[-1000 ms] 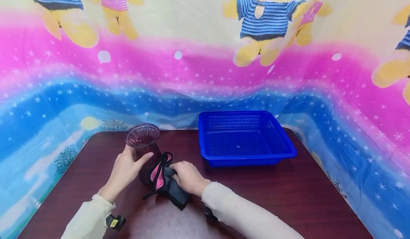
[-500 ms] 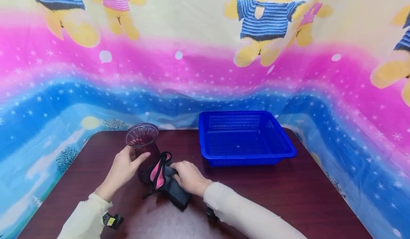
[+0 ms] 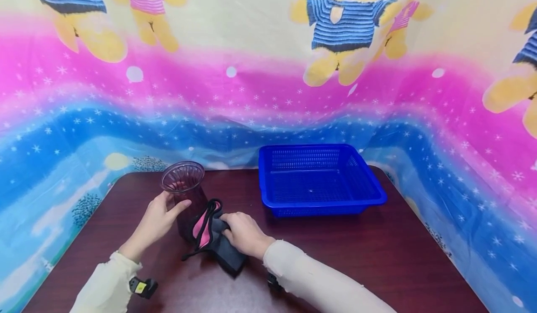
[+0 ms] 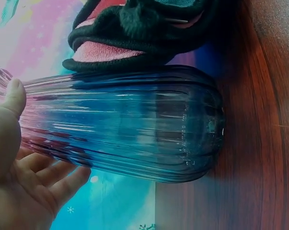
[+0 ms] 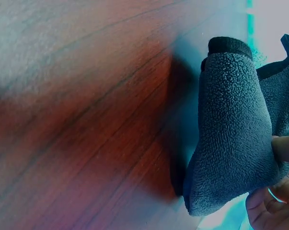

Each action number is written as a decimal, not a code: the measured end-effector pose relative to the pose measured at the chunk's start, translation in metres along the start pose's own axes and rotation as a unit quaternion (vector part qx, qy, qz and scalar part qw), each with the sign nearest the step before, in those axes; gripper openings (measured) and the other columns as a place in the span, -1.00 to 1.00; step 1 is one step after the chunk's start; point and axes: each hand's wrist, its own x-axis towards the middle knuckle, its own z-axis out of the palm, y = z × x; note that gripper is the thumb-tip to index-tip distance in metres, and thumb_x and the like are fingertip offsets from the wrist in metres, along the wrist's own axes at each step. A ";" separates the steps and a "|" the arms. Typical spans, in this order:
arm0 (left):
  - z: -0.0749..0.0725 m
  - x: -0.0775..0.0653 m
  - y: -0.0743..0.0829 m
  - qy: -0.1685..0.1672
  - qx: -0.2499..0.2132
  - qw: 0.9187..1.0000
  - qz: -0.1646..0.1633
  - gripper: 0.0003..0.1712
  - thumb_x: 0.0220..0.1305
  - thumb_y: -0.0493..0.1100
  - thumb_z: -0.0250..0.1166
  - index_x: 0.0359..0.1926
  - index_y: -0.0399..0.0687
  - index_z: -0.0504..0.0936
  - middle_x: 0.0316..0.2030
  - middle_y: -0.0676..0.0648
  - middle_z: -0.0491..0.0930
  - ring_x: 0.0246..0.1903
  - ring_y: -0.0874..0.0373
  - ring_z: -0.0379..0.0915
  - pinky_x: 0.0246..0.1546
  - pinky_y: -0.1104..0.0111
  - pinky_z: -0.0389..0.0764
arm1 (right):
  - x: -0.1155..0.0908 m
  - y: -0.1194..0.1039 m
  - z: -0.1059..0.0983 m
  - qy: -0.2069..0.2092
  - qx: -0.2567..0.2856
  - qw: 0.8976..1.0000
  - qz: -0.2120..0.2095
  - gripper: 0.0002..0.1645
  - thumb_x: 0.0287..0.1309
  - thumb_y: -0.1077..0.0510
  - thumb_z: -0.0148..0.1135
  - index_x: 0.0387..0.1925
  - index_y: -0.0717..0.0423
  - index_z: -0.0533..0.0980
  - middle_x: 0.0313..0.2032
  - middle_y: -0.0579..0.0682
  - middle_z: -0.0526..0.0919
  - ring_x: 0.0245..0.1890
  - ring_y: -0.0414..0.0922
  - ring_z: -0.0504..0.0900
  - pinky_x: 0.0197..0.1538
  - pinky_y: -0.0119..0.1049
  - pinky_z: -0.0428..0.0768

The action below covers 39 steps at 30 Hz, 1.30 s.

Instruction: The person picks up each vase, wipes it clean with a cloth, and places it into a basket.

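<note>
A clear, purple-tinted ribbed glass vase (image 3: 193,205) with a flared rim stands at the left of the table, its base low over the tabletop in the left wrist view. My left hand (image 3: 156,222) holds its neck from the left, thumb on the near side and fingers behind. My right hand (image 3: 245,233) pinches a grey fleecy cloth (image 5: 235,124) with black edging and pink parts. That cloth lies against the vase's right side in the head view, where its pink folds and black trim (image 3: 203,229) overlap the glass. Part of the vase's lower body is hidden behind it.
A blue plastic basket (image 3: 323,205) with perforated walls stands at the back right of the dark wooden table (image 3: 356,257). Behind the table hangs a printed curtain (image 3: 235,98) with bears and snowflakes, which also runs along both sides.
The vase and my left hand have shifted slightly left. My right hand keeps its pinch on the cloth, which stays beside the vase. The basket has not moved on the table.
</note>
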 end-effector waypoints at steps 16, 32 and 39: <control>0.005 -0.002 -0.001 0.005 0.002 1.000 -0.007 -0.36 0.46 0.00 0.24 0.35 -0.32 0.35 0.20 -0.49 0.54 0.21 -0.36 0.51 0.19 -0.18 0.55 | 0.006 -0.005 0.002 0.013 0.036 0.999 0.002 -0.89 0.20 0.20 0.34 -0.23 -0.03 0.65 -0.45 -0.21 0.63 -0.44 -0.33 0.48 -0.34 -0.48 0.48; 0.004 -0.006 -0.001 0.018 0.030 0.999 0.015 -0.45 0.50 -0.03 0.18 0.31 -0.33 0.41 0.12 -0.48 0.59 0.13 -0.40 0.57 0.16 -0.26 0.52 | 0.019 -0.014 -0.014 0.029 0.050 0.998 0.020 -0.74 0.30 0.18 0.29 0.00 0.01 0.65 -0.18 -0.12 0.77 -0.27 -0.29 0.64 -0.19 -0.44 0.63; 0.002 -0.006 0.001 0.018 0.039 0.999 0.016 -0.56 0.50 -0.16 0.18 0.23 -0.38 0.45 0.09 -0.49 0.61 0.09 -0.39 0.60 0.12 -0.21 0.57 | 0.026 -0.019 -0.031 0.056 0.054 0.997 0.016 -0.71 0.33 0.17 0.27 0.06 0.02 0.63 -0.12 -0.09 0.78 -0.22 -0.25 0.67 -0.14 -0.41 0.65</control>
